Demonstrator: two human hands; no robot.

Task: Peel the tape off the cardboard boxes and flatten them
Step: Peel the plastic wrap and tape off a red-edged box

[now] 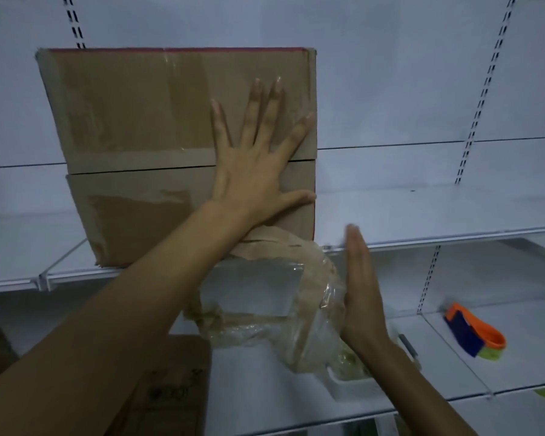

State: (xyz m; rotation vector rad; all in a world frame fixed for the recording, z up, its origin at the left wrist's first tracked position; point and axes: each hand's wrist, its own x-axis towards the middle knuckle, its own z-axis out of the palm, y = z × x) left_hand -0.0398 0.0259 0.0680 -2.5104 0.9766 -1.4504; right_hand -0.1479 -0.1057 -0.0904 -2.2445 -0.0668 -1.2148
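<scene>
A brown cardboard box (pixel 132 121) with taped seams stands at about ten o'clock from the middle of the view. It rests on a white metal shelf (pixel 438 212) that runs across from nine to three o'clock, and its broad face is turned toward the person and tilted slightly. Strips of glossy clear tape (pixel 170 70) still cover parts of that face, and a horizontal seam crosses it a little below halfway. The left hand (pixel 252 171) lies flat on the right part of the face and straddles the seam. Its fingers (pixel 276 99) are straight and spread wide apart, pointing to twelve o'clock, and its thumb reaches out to three o'clock near the box's right edge. From the box's lower right corner, toward six o'clock, hangs a loose crumpled loop of peeled brown and clear tape (pixel 309 297). It droops below the shelf's front lip. The right hand (pixel 362 294) stands edge-on at about four o'clock, with its fingers (pixel 356 247) straight and held together, tips up, and its palm side meets the right flank of the tape loop. At four o'clock, farther out on a lower shelf, lies an orange and blue tape dispenser (pixel 472 335). Another piece of printed brown cardboard (pixel 170 388) sits at seven o'clock, and a white plastic tray (pixel 353 388) sits at five o'clock beneath the right forearm.
</scene>
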